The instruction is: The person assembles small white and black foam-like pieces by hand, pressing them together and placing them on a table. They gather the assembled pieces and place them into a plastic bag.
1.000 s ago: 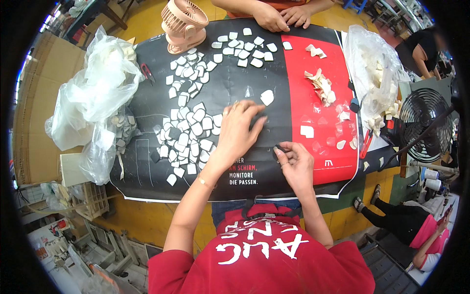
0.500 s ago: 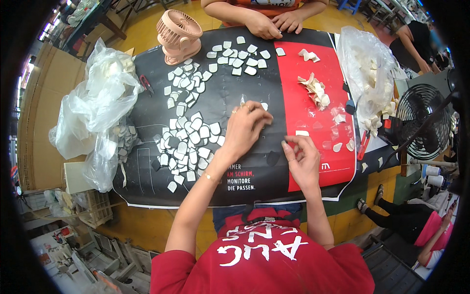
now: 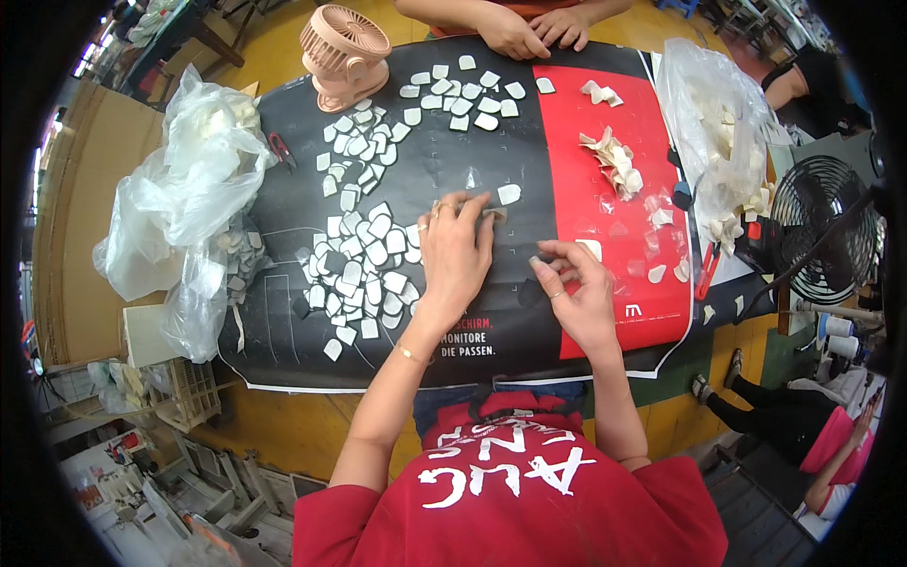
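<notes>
While my left hand (image 3: 455, 250) bends its fingers beside a small pale piece (image 3: 497, 215) mid-bench (image 3: 496, 156), my right hand (image 3: 581, 288) curls near a dark piece (image 3: 531, 292) toward the near edge; I cannot tell whether either pinches anything. White pieces (image 3: 351, 273) lie heaped toward the left edge, probably for easy reach; pale scraps (image 3: 624, 177) sit rightward, likely to avoid mixing.

Black-and-red printed surface (image 3: 513, 333): white, round-ended flat pieces (image 3: 376, 252) left of centre; peach plastic fan (image 3: 346, 59) at the far edge, toward the left corner; curled cream scraps (image 3: 619, 171) near the right edge.
</notes>
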Demonstrator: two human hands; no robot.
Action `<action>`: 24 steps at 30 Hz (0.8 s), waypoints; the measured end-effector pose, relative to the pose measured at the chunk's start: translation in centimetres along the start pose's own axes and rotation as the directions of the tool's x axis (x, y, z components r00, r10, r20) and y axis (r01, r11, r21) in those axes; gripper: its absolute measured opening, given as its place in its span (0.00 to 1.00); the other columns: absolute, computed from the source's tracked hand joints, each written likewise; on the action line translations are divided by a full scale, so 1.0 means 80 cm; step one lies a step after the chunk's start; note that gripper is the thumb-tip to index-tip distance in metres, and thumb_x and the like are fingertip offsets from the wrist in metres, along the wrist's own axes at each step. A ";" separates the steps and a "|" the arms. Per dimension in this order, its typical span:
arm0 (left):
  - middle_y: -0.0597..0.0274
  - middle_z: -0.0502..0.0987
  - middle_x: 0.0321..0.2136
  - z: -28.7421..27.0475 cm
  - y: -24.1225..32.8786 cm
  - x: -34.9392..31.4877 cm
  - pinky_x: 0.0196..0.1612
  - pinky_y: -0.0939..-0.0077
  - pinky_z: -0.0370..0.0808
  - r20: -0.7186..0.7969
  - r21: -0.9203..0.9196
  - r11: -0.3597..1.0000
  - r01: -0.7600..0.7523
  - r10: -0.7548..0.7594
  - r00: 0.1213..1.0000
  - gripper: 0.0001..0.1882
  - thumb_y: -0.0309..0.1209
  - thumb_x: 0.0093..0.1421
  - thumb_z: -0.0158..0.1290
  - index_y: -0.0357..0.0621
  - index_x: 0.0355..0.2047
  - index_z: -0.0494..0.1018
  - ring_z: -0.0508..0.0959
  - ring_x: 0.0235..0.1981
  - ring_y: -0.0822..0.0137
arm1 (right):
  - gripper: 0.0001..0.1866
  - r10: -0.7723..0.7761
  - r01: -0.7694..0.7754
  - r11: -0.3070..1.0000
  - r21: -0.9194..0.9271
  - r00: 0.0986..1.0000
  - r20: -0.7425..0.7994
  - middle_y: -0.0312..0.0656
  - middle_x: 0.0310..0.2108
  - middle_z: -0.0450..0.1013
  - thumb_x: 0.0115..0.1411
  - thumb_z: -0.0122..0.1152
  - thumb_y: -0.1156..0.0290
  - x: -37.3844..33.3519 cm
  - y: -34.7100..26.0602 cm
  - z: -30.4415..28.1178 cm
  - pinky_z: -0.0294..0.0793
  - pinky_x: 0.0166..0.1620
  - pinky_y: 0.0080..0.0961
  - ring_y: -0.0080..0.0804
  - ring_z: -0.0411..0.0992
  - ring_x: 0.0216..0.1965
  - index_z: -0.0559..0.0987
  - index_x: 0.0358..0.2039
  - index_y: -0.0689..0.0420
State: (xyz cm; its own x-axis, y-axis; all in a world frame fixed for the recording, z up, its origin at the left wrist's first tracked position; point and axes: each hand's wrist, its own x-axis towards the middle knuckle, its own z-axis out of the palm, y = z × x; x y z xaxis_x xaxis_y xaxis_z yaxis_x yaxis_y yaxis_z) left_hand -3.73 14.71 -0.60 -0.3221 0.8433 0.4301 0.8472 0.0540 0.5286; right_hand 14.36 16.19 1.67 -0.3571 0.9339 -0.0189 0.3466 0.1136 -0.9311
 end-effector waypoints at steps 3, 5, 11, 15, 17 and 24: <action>0.58 0.76 0.41 0.031 -0.004 0.018 0.51 0.59 0.66 0.024 0.054 0.990 -0.128 0.127 0.992 0.09 0.33 0.57 0.61 0.44 0.37 0.81 0.76 0.43 0.56 | 0.13 -0.055 0.051 0.996 -0.077 0.997 -0.057 0.45 0.36 0.76 0.61 0.66 0.71 0.003 -0.003 -0.006 0.75 0.37 0.26 0.29 0.75 0.33 0.80 0.44 0.64; 0.59 0.76 0.40 0.049 0.001 0.025 0.51 0.59 0.66 0.096 0.193 0.962 -0.193 0.177 0.979 0.09 0.34 0.58 0.60 0.44 0.36 0.81 0.76 0.44 0.57 | 0.13 -0.056 0.051 0.995 -0.084 0.997 -0.054 0.45 0.35 0.76 0.61 0.66 0.71 0.002 -0.003 -0.012 0.75 0.37 0.26 0.30 0.75 0.33 0.80 0.44 0.64; 0.59 0.77 0.38 0.057 0.018 0.040 0.49 0.61 0.66 0.155 0.260 0.949 -0.177 0.140 0.978 0.07 0.32 0.58 0.59 0.43 0.31 0.82 0.75 0.42 0.58 | 0.12 -0.011 0.006 0.995 -0.098 0.999 -0.049 0.44 0.35 0.77 0.62 0.65 0.72 -0.009 0.004 -0.023 0.76 0.38 0.24 0.28 0.76 0.34 0.81 0.44 0.63; 0.63 0.79 0.35 0.018 0.039 0.021 0.45 0.73 0.67 0.168 -0.554 0.791 0.259 -0.199 0.966 0.09 0.31 0.63 0.58 0.37 0.34 0.82 0.75 0.38 0.69 | 0.15 0.070 -0.059 0.977 0.206 0.997 -0.044 0.43 0.39 0.78 0.64 0.64 0.70 -0.010 0.008 -0.018 0.76 0.40 0.23 0.27 0.76 0.37 0.79 0.48 0.64; 0.68 0.79 0.33 -0.005 0.054 0.000 0.40 0.83 0.67 0.430 -0.837 0.192 0.512 -0.345 0.834 0.13 0.35 0.67 0.56 0.35 0.39 0.81 0.73 0.35 0.78 | 0.16 0.122 -0.120 0.888 0.443 0.992 0.022 0.42 0.40 0.78 0.65 0.63 0.68 -0.010 0.007 -0.016 0.76 0.42 0.22 0.26 0.76 0.38 0.78 0.50 0.65; 0.67 0.74 0.41 -0.032 0.088 -0.053 0.44 0.78 0.71 0.532 -0.837 -0.097 0.539 -0.380 0.757 0.11 0.31 0.69 0.54 0.33 0.41 0.79 0.72 0.39 0.77 | 0.15 0.094 -0.238 0.611 0.755 0.969 0.229 0.40 0.36 0.79 0.66 0.62 0.69 -0.022 -0.007 -0.010 0.75 0.41 0.19 0.23 0.77 0.37 0.79 0.48 0.66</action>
State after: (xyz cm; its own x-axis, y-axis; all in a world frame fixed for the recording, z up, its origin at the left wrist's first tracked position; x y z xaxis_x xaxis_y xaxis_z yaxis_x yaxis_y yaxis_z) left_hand 2.52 10.11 3.20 -0.3409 0.9022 -0.2643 -0.6094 0.0020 0.7929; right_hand 15.47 14.78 2.49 -0.5122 0.8377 -0.1896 -0.3579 -0.4088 -0.8395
